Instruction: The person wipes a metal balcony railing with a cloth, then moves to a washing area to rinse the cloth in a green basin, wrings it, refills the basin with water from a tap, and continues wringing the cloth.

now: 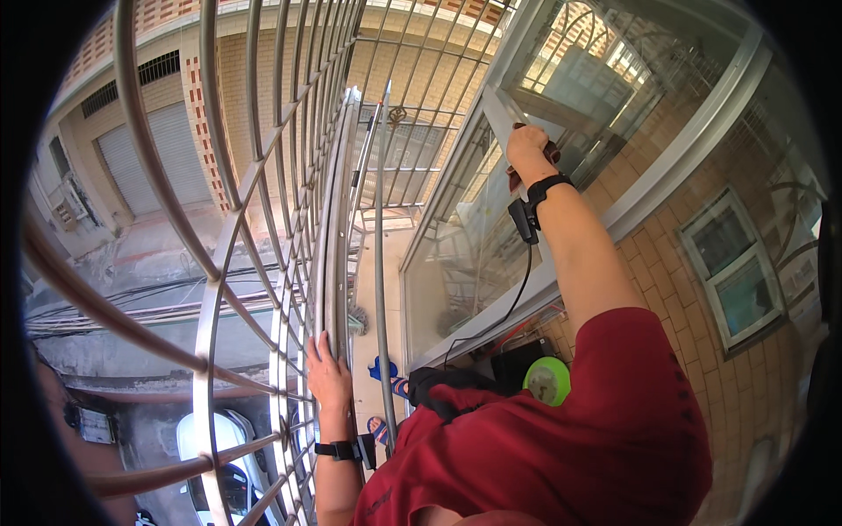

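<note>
My right hand (528,150) is raised and closed around a dark reddish-brown cloth (551,154). It presses the cloth at the pale metal frame (501,112) of a glass window panel. The panel's glass (470,263) shows reflections and a few faint marks. Lower left, my left hand (329,376) lies with extended fingers on a metal rail (334,276) beside the barred grille. Nothing is held in it. A long grey pole (380,263) stands between the rail and the glass.
Stainless steel grille bars (209,342) line the left side, with a street and a white car (227,454) far below. A bright green basin (547,381) sits by the wall near my right side. A blue cloth (383,368) lies near my sandalled feet (377,429).
</note>
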Demonstrator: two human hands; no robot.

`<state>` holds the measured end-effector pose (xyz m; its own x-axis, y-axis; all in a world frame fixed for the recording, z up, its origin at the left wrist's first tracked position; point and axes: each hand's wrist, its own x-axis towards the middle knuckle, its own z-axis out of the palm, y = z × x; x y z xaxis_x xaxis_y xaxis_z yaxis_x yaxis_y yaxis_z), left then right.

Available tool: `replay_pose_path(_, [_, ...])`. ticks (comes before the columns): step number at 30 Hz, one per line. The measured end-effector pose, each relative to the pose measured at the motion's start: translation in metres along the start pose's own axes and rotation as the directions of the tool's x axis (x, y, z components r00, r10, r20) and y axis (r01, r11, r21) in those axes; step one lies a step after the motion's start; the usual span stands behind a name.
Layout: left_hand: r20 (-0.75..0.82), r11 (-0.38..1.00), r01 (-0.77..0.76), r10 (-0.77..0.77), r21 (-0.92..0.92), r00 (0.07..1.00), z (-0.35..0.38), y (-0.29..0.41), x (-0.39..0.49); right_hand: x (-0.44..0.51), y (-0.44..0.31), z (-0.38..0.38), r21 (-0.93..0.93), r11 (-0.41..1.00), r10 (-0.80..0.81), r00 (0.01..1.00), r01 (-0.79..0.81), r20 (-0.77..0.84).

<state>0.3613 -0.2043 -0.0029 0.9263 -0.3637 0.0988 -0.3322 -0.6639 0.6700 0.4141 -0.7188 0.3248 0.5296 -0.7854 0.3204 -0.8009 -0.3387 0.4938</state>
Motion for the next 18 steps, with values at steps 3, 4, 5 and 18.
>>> replay_pose_path(3, [-0.003, 1.000, 0.003, -0.003, -0.011, 1.000, -0.003, 0.004, 0.000, 0.029, -0.008, 0.000, 0.082, 0.997, 0.000, 0.997, -0.006, 0.073])
replay_pose_path(4, [-0.005, 1.000, 0.007, -0.007, -0.017, 1.000, -0.004, 0.006, 0.000, 0.041, -0.012, 0.000, 0.089, 0.996, 0.008, 0.996, -0.016, 0.090])
replay_pose_path(5, [-0.016, 1.000, 0.005, -0.005, -0.009, 1.000, -0.005, 0.007, 0.000, 0.052, -0.015, 0.002, 0.091, 0.995, 0.022, 0.995, -0.031, 0.095])
replay_pose_path(18, [0.082, 0.992, 0.121, -0.124, 0.033, 0.989, -0.022, 0.031, 0.012, 0.222, -0.072, 0.028, 0.112, 0.991, 0.071, 0.996, -0.077, 0.058])
